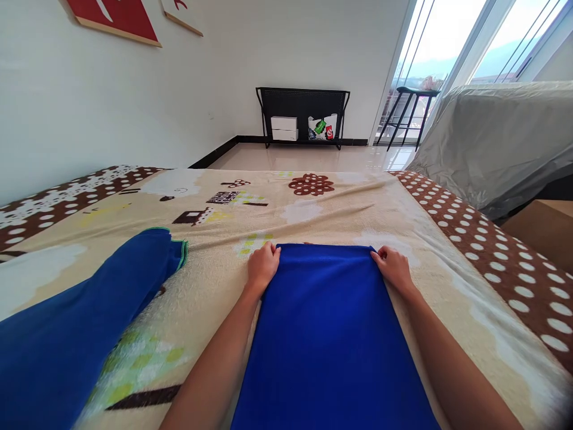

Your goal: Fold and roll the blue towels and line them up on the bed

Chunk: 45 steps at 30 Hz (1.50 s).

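Note:
A bright blue cloth [329, 340] lies stretched out flat on the patterned blanket [201, 286], running down past the bottom edge of the view. My left hand [264, 264] pinches its far left corner, and my right hand [393, 267] pinches the far right corner. Between the two hands the cloth's far edge is pulled nearly straight. Off to the left rests a darker blue cloth [89, 322] with green edging, bunched and touched by neither hand.
Brown polka-dot borders run along both sides of the blanket. Beyond it stand a black rack [304, 104] with white boxes, a black stool [409, 110] by the window and furniture under a plastic cover [505, 131]. A cardboard box [544, 233] is at right.

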Available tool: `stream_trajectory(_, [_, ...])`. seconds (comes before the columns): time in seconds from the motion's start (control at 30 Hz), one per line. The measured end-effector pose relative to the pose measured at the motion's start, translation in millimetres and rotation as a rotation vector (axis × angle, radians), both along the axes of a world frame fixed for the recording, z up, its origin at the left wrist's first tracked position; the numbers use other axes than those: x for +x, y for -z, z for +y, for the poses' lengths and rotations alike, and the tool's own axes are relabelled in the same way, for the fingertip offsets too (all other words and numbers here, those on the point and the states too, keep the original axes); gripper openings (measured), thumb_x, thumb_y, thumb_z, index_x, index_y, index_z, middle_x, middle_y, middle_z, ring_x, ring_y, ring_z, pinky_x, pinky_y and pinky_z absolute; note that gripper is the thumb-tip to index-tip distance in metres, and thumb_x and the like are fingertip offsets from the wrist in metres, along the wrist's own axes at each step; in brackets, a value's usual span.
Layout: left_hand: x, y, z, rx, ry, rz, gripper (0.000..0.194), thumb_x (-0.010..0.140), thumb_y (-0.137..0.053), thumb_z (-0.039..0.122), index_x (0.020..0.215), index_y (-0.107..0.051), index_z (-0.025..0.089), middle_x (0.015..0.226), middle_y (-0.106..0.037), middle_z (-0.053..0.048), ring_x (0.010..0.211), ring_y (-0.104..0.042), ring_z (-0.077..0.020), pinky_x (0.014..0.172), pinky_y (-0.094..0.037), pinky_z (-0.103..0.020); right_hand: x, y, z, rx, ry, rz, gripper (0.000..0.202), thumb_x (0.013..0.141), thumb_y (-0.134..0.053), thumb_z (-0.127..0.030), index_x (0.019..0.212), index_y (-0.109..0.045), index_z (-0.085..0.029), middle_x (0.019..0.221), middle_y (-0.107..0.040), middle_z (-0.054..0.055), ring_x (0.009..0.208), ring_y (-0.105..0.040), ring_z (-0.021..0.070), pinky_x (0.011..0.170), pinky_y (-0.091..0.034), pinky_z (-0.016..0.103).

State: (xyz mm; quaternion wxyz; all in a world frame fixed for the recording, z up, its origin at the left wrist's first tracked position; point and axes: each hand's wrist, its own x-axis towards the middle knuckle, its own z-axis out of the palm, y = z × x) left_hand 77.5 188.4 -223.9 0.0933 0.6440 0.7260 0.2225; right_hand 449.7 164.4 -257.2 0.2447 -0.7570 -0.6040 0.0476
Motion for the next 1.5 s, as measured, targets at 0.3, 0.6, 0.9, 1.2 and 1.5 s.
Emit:
stream_trajectory(0.3, [-2.3, 7.5, 5.7, 0.122, 0.111, -0.105, 0.012, 0.092, -0.054, 0.028, 0.093, -0.063, 0.020, 0.095, -0.070, -0.006, 0.091, -0.063, -0.0207, 0.084, -0.043, -0.031, 0.1, 1.5, -0.9, 0.114, -0.023, 0.063, 0.033, 0.089, -0.046, -0.049, 0.076, -0.058, -0.021, 0.078, -0.065, 0.004, 0.074, -0.057, 0.0192, 0.071, -0.036, 0.032])
stream_trajectory(0.6, [-9.5, 15.8, 19.0, 0.139, 0.063, -0.279, 0.009, 0.081, -0.060, 0.029, 0.084, -0.057, 0.021, 0.091, -0.067, -0.004, 0.087, -0.062, -0.0194, 0.079, -0.044, -0.030, 2.0, 2.7, 1.0, 0.235, -0.045, 0.109, 0.048, 0.091, -0.037, -0.063, 0.075, -0.054, -0.021, 0.076, -0.062, 0.006, 0.073, -0.055, 0.0192, 0.071, -0.037, 0.032])
stream_trajectory(0.9, [-12.3, 8.8, 13.9, 0.063, 0.024, -0.406, 0.018, 0.082, -0.054, 0.041, 0.084, -0.055, 0.022, 0.055, -0.057, 0.005, 0.051, -0.051, -0.0145, 0.055, -0.036, -0.025, 7.3, 4.0, 0.0, 0.170, -0.083, 0.121, 0.049, 0.090, -0.038, -0.064, 0.074, -0.056, -0.021, 0.074, -0.063, 0.005, 0.068, -0.055, 0.0181, 0.067, -0.037, 0.031])
stream_trajectory(1.2, [-17.3, 3.8, 15.1, -0.027, 0.005, -0.284, 0.004, 0.069, -0.062, 0.023, 0.069, -0.059, 0.021, 0.058, -0.062, 0.001, 0.059, -0.059, -0.0162, 0.058, -0.038, -0.025, 5.8, 4.0, -1.4, 0.082, -0.079, 0.048, 0.031, 0.089, -0.045, -0.046, 0.075, -0.057, -0.021, 0.076, -0.065, 0.005, 0.067, -0.056, 0.0185, 0.065, -0.036, 0.031])
stream_trajectory(1.5, [6.7, -15.8, -3.0, 0.153, 0.122, -0.058, 0.033, 0.083, -0.051, 0.014, 0.113, -0.065, 0.018, 0.120, -0.067, -0.012, 0.117, -0.060, -0.0264, 0.099, -0.043, -0.039, -14.3, -24.3, -11.9, 0.159, -0.105, -0.075, 0.030, 0.092, -0.047, -0.034, 0.107, -0.065, -0.015, 0.112, -0.067, 0.016, 0.110, -0.059, 0.0303, 0.095, -0.042, 0.043])
